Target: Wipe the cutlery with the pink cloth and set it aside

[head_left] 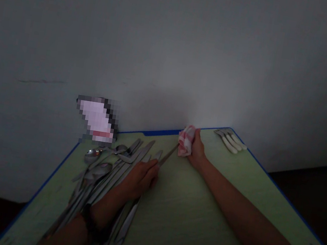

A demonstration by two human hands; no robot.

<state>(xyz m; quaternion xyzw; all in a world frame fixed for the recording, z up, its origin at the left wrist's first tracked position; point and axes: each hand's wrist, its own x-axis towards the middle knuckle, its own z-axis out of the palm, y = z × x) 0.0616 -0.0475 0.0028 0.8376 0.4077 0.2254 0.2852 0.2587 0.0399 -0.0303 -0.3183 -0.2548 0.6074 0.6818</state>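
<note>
My left hand (141, 178) is closed round the handle of a metal knife (167, 157) whose blade points up and to the right. Its far end goes into a pink and white cloth (185, 140) that my right hand (197, 149) grips in a bunch near the table's far edge. Both hands rest low over the green table (198, 218). A pile of several metal spoons, forks and knives (107, 171) lies just left of my left hand and under my left forearm.
Three pieces of white-handled cutlery (231, 140) lie at the table's far right corner. A blurred pink and white object (98, 120) stands at the far left edge against the grey wall. The table has a blue rim (156, 132); dark floor lies on both sides.
</note>
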